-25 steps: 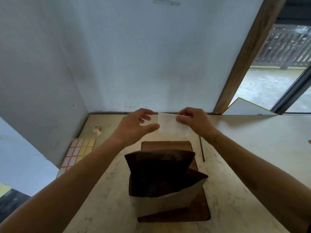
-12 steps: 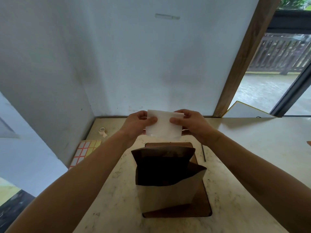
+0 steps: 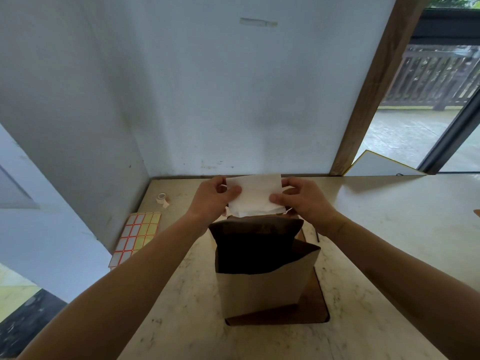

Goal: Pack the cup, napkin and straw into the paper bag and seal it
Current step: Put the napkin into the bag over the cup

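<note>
Head view: white napkin [image 3: 254, 194] pinched at both side edges between left hand [image 3: 213, 198] and right hand [image 3: 302, 201], raised just behind the open paper bag [image 3: 265, 266] standing on the wooden board [image 3: 320, 305].

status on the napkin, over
Both hands, left and right, pinch napkin above open bag. Straw on table. Nothing blocking.

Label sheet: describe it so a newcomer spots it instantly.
Start at the paper bag standing mid-table. Look left to the table's edge by the side wall: the label sheet lies flat there. Unlike the small tape roll behind it, it is a red-lined grid of rectangles.
</note>
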`<state>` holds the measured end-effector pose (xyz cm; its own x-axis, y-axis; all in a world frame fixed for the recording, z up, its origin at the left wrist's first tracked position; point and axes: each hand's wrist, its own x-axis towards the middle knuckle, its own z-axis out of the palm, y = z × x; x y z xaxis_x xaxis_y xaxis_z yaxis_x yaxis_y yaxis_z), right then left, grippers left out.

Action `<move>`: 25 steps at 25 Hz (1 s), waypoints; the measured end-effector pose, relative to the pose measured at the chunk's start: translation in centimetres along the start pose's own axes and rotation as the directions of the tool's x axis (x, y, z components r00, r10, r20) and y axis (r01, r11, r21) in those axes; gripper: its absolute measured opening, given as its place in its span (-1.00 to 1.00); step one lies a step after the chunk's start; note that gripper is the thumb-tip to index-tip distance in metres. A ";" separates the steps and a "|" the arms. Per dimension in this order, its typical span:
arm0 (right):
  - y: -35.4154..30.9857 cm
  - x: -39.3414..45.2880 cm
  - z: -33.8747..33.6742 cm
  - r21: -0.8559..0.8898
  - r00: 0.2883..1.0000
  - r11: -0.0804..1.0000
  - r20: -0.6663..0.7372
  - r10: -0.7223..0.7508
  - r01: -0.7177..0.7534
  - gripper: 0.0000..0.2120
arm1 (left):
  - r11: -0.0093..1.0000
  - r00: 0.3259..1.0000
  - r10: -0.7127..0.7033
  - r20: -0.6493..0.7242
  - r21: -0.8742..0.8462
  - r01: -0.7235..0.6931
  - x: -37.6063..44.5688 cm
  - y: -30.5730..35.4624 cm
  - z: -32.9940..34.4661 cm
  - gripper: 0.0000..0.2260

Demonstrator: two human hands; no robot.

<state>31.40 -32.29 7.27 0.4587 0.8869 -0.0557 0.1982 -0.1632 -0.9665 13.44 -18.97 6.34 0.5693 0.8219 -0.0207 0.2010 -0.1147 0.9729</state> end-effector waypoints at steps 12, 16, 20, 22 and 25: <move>0.7 -2.1 0.6 -0.577 0.950 0.759 0.249 -0.188 0.302 -0.84 | 0.789 0.923 0.275 0.269 0.486 -0.377 -2.9 0.7 -2.1 -0.80; 0.9 -2.2 1.7 -0.713 0.910 0.586 0.400 -0.111 0.385 -0.87 | 0.620 0.839 0.190 0.510 0.600 -0.505 -3.1 1.0 -2.1 -0.85; 1.1 -2.7 2.1 -0.800 0.879 0.405 0.476 -0.023 0.443 -0.82 | 0.450 0.792 0.063 0.607 0.691 -0.566 -3.0 0.9 -0.3 -0.83; 1.1 -2.8 1.8 -0.834 0.878 0.347 0.475 0.058 0.429 -0.78 | 0.404 0.773 -0.016 0.634 0.711 -0.575 -2.8 0.8 1.0 -0.78; 1.3 -2.7 1.7 -0.860 0.851 0.251 0.493 0.182 0.445 -0.70 | 0.382 0.719 -0.138 0.681 0.706 -0.596 -2.4 0.9 2.4 -0.71</move>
<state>28.92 -34.17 5.78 -0.0008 0.9378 -0.3473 0.9985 -0.0182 -0.0516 14.15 -22.35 6.67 0.9247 0.2264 -0.3062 0.3005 -0.9277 0.2215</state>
